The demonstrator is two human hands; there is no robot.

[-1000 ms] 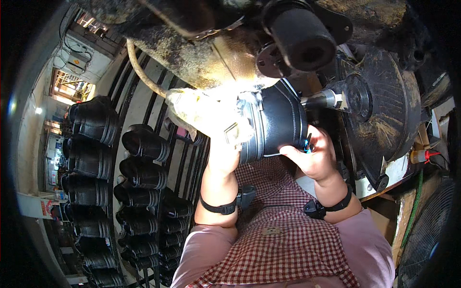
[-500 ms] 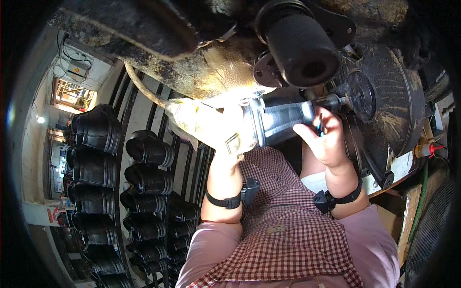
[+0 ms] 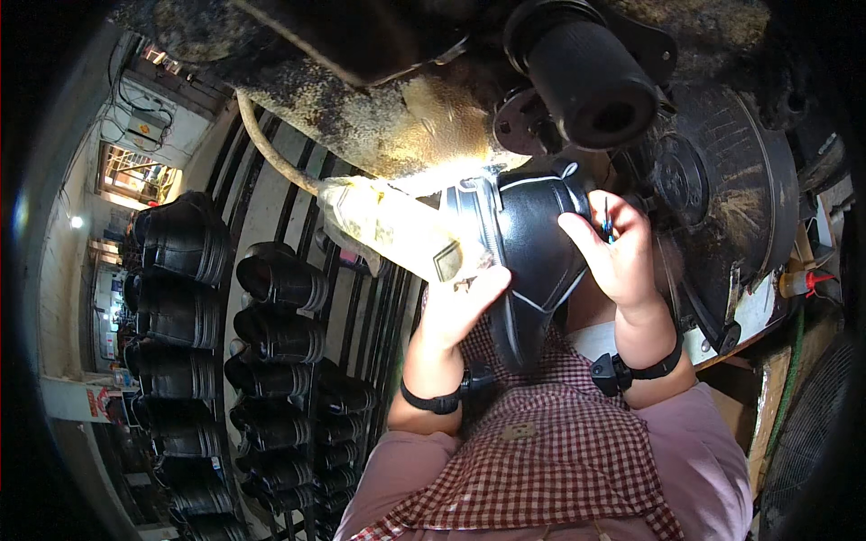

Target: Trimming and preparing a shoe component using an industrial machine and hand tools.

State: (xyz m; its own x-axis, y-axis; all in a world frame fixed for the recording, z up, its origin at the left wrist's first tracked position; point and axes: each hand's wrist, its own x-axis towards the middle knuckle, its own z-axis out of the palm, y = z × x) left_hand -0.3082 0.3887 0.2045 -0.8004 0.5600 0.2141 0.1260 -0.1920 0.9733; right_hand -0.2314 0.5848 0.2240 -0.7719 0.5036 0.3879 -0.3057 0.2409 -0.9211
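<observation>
A black leather shoe (image 3: 541, 230) is held in front of my apron, its toe pointing down toward me and its upper facing up. Pale lines run along its seams, and bright light washes out its left side. My left hand (image 3: 467, 305) is closed on the sole edge with the thumb on top; its other fingers are hidden. At the shoe's opposite side, my right hand (image 3: 624, 248) grips the edge, thumb against the upper. A small blue-and-dark item (image 3: 607, 227) shows between its fingers, too small to name.
Overhead hangs a worn machine body (image 3: 433, 126) with a dark cylinder (image 3: 591, 86). A tape-wrapped fixture (image 3: 388, 225) with a cable crosses just left of the shoe. Racks of black shoes (image 3: 185, 307) stand at left. A large dark wheel-like part (image 3: 722, 180) is at right.
The shoe has turned, so its upper and toe now show. My left hand has come out from behind the taped fixture and lowered slightly. My right hand stays at the shoe's right edge.
</observation>
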